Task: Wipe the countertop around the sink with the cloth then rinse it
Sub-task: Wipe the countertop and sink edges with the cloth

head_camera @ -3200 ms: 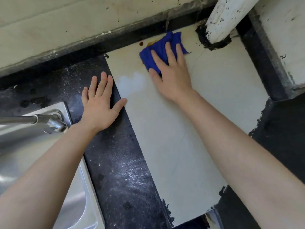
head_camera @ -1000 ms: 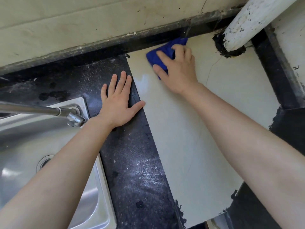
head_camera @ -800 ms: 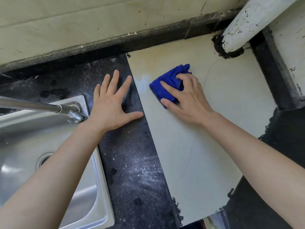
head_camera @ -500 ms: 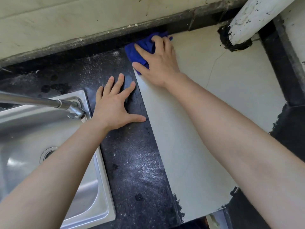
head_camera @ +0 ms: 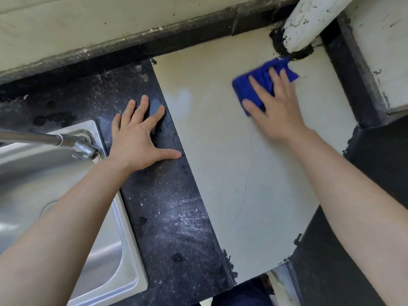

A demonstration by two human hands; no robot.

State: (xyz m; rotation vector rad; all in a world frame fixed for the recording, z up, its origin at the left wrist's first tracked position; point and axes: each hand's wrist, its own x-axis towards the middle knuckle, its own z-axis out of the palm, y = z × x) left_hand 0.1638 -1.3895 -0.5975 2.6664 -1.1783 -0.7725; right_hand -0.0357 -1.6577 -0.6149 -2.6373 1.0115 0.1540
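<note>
The blue cloth (head_camera: 254,89) lies bunched on the pale cream panel of the countertop (head_camera: 231,173), toward its far right corner, just in front of the base of a white, paint-flecked pipe (head_camera: 309,21) that rises from a ring of black sealant. The right hand (head_camera: 276,107) presses flat on top of the cloth, fingers stretched out and slightly spread over it rather than curled around it, so the cloth is pinned under the palm and fingers, its edges showing to the left and beyond the fingertips; the cloth and hand look a little blurred. To the left, the left hand (head_camera: 139,138) rests palm down on the black speckled strip of counter (head_camera: 172,217), fingers splayed wide and thumb pointing toward the cream panel, holding nothing. Just beside that hand's wrist is the corner of the steel sink (head_camera: 123,250), with the metal faucet (head_camera: 66,140) reaching out over the basin from its base at the sink's far right corner. A dull, lighter patch shows on the cream panel near the left hand's fingertips. Behind the counter runs a dark, grimy seam below a pale wall (head_camera: 88,23).
</note>
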